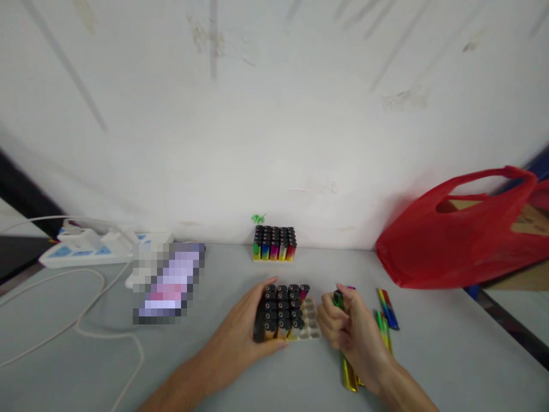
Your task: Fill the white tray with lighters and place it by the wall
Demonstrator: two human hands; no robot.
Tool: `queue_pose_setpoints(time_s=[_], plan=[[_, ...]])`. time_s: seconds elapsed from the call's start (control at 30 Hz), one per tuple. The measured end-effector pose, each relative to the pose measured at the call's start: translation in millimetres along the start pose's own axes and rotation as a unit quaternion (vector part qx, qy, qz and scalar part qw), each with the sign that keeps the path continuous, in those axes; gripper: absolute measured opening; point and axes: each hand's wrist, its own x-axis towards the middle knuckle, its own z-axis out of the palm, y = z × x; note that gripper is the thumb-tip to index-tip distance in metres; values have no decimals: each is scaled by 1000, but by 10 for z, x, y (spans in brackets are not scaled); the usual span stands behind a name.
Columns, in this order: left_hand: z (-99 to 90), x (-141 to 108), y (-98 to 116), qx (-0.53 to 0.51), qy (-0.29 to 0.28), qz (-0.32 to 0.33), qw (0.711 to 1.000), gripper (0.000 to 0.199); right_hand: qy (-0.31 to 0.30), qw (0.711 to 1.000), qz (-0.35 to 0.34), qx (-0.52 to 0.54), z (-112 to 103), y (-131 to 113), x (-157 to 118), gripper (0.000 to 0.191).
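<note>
My left hand point(240, 315) is wrapped round the left side of a pale tray point(310, 327) with several rows of black-topped lighters point(282, 306) standing in it. A lighter with a pink body point(304, 292) leans slightly in the back row, and the tray's right-hand slots hold nothing. Just right of the tray, my right hand point(351, 326) is closed round a green lighter point(338, 298), mostly hidden by the fingers. Shiny gold pieces point(349, 375) lie under that hand. Other shiny multicoloured pieces point(388, 309) lie to its right; their exact kind is unclear.
A full block of colourful lighters point(274, 245) stands by the wall, a small green piece point(258, 218) behind it. On the left are a phone point(174, 283), a white power strip point(98, 249) and loose cables point(100, 286). A red plastic bag point(429, 246) stands at the right.
</note>
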Motion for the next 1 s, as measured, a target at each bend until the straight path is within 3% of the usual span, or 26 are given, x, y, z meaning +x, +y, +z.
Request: queue_pose_setpoints(time_s=[0.17,0.37,0.53,0.8,1.0], plan=[[1,-10,-26,4,1,2,1000,97,40,999,1,10,-64,54,3,52],[11,1,-56,11,3,3,1000,98,24,999,32,-26,-37,29,39,64],[21,3,-72,2,-1,2,1000,100,38,995,-19,-93,-18,56,5,65],[41,-11,-143,6,3,21,1000,102,0,999,12,-46,8,99,22,69],[29,10,-94,5,6,23,1000,101,39,997,26,-58,38,124,18,64]])
